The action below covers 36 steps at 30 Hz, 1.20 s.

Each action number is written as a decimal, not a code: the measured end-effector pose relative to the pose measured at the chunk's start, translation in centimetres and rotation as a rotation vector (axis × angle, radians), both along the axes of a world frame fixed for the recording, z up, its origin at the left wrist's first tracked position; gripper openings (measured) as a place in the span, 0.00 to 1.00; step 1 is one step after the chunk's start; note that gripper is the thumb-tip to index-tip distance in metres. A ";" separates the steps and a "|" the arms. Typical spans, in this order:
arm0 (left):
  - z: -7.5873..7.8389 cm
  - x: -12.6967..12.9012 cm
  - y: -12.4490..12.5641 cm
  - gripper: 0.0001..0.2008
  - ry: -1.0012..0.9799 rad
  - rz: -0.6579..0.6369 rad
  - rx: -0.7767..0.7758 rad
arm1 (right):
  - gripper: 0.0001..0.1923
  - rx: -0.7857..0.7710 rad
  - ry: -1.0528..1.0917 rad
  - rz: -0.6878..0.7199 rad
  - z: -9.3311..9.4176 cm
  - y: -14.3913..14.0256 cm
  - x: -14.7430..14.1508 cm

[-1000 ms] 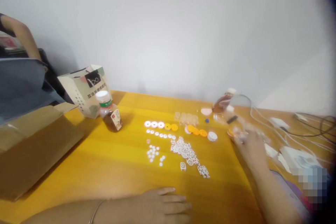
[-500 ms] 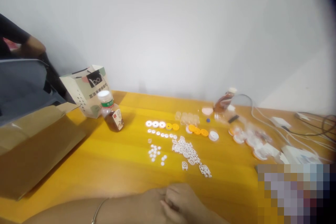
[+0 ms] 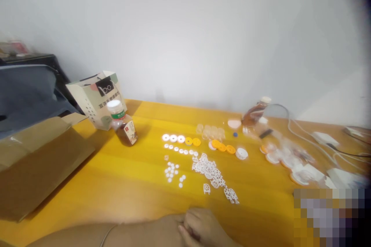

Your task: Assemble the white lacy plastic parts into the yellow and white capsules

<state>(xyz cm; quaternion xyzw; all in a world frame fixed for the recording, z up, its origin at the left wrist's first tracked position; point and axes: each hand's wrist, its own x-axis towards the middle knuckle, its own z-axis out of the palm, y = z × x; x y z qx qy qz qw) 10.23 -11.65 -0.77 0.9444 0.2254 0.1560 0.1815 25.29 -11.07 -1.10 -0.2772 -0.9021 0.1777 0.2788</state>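
My left hand (image 3: 169, 227) and my right hand (image 3: 204, 224) meet at the table's front edge, touching each other. A thin bracelet circles my left wrist, and the fingers of that hand are hidden. The right fingers are curled in against the left hand; anything between them is out of sight. Just beyond the hands lies a pile of white openwork plastic pieces (image 3: 207, 168), with one loose piece (image 3: 206, 188) nearer to me. Small white discs (image 3: 171, 171) are scattered to its left. Behind them run a row of small white discs (image 3: 181, 151) and a row of larger white rings (image 3: 173, 138).
Orange discs (image 3: 230, 149), stacked white discs (image 3: 241, 153) and clear cups (image 3: 213, 132) lie farther back. A drink bottle (image 3: 125, 128) and paper bag (image 3: 95, 100) stand left, behind a cardboard box (image 3: 43, 166). Another bottle (image 3: 255, 112), bagged parts (image 3: 290, 156) and cables (image 3: 307, 133) occupy the right.
The view has shifted slightly, so the parts at right appear farther right and lower. A person's arm at the far left has gone from view. My hands stay together.
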 end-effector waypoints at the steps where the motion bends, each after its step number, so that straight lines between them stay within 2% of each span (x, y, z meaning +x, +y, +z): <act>1: 0.2 -0.2 0.1 0.14 -0.019 -0.042 0.020 | 0.11 -0.017 0.001 -0.001 0.0 0.0 0.0; 6: 1.3 -1.0 0.5 0.09 -0.079 -0.169 0.113 | 0.13 -0.154 0.026 -0.059 0.7 0.4 0.3; 8: 1.6 -1.8 1.2 0.08 -0.137 -0.167 0.201 | 0.14 -0.222 0.027 -0.101 1.0 0.7 0.4; 9: 1.8 -2.3 1.7 0.08 -0.186 -0.124 0.257 | 0.14 -0.247 0.022 -0.116 1.2 0.8 0.5; 11: 2.3 -3.5 3.4 0.08 -0.259 0.072 0.301 | 0.15 -0.264 0.004 -0.121 1.3 1.0 0.6; 14: 3.2 -5.4 6.8 0.05 -0.330 0.541 0.227 | 0.14 -0.238 -0.029 -0.063 1.3 1.0 0.6; 15: 3.4 -6.0 8.1 0.08 -0.323 0.677 0.203 | 0.14 -0.225 -0.033 -0.042 1.3 0.9 0.5; 17: 3.5 -6.9 10.2 0.12 -0.307 0.747 0.188 | 0.13 -0.204 -0.029 -0.022 1.2 0.9 0.5; 21: 2.5 -7.7 12.8 0.10 -0.264 0.735 0.143 | 0.13 -0.154 -0.029 -0.025 1.3 0.8 0.5; 25: 1.8 -8.0 13.0 0.09 -0.259 0.749 0.118 | 0.14 -0.132 -0.046 -0.015 1.2 0.8 0.5; 29: 2.9 -7.1 11.1 0.08 -0.297 0.741 0.098 | 0.13 -0.126 -0.060 -0.003 1.1 0.7 0.5; 33: 4.0 -4.1 8.1 0.07 -0.292 0.514 -0.021 | 0.13 -0.087 -0.074 0.003 0.7 0.7 0.5; 36: 3.6 -1.9 6.8 0.05 -0.208 0.395 -0.068 | 0.14 -0.057 -0.084 0.003 0.5 0.7 0.5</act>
